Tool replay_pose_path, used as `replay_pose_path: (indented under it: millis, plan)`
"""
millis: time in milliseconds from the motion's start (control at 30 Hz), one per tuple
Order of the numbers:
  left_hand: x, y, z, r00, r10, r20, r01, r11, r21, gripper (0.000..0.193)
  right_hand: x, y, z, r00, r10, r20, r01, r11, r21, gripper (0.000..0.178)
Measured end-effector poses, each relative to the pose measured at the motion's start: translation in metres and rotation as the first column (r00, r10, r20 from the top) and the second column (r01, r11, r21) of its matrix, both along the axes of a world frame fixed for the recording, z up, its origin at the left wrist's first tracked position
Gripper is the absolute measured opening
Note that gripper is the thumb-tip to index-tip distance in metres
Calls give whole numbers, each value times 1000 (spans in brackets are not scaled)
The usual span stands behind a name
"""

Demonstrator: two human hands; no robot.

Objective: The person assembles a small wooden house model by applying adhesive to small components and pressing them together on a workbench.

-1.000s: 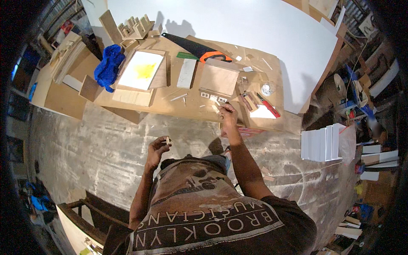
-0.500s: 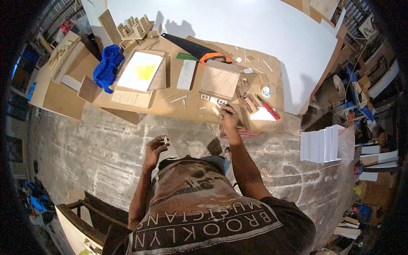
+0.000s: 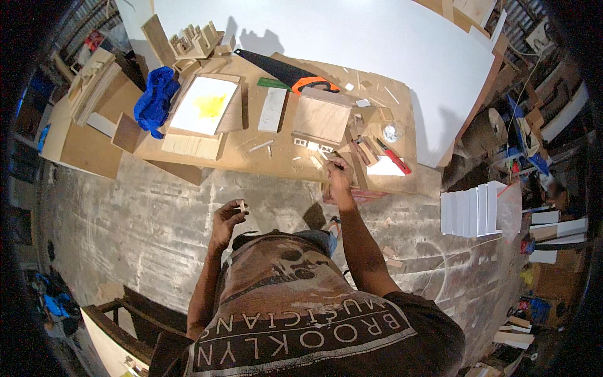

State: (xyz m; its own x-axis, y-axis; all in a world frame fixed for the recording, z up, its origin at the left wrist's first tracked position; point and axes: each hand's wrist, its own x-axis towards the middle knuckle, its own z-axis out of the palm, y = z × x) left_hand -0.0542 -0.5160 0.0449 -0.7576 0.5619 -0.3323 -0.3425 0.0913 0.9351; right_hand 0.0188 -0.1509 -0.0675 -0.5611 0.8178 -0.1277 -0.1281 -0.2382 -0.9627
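My left hand [image 3: 229, 225] is held over the floor in front of the workbench, pinching a small pale wooden piece [image 3: 242, 206] upright between thumb and fingers. At the bench's near edge my right hand [image 3: 340, 179] has its fingers closed together. What they hold, if anything, is too small to make out. Just beyond those fingers stands a small wooden model house [image 3: 321, 116] with a flat brown roof and pale window frames [image 3: 301, 142] along its near side. Little wood strips [image 3: 262, 146] lie to its left.
On the bench [image 3: 245, 160] lie a handsaw [image 3: 276, 68] with an orange handle, a red utility knife [image 3: 394, 156], a white board with a yellow stain [image 3: 202, 103] and a blue cloth [image 3: 154, 100]. White panels [image 3: 471, 210] stand at right. A wooden frame [image 3: 135, 320] is behind my left arm.
The view has shifted slightly. My right hand sits a little farther right of the model house's front; my left hand still pinches the small wooden piece in nearly the same place.
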Motion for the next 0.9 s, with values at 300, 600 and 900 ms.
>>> replay_pose_path:
  millis: [300,600,900]
  plan:
    - [-1,0,-1,1000,-15,8,15,1000,2,33,3,6,8,999,10,-47,5,954,300,9]
    - [0,0,4,1000,-8,-14,7,1000,-28,33,-2,6,17,990,-106,92,39,840,541,8]
    - [-3,2,-3,1000,-17,-8,17,1000,21,31,-2,12,19,992,-89,94,11,787,617,9]
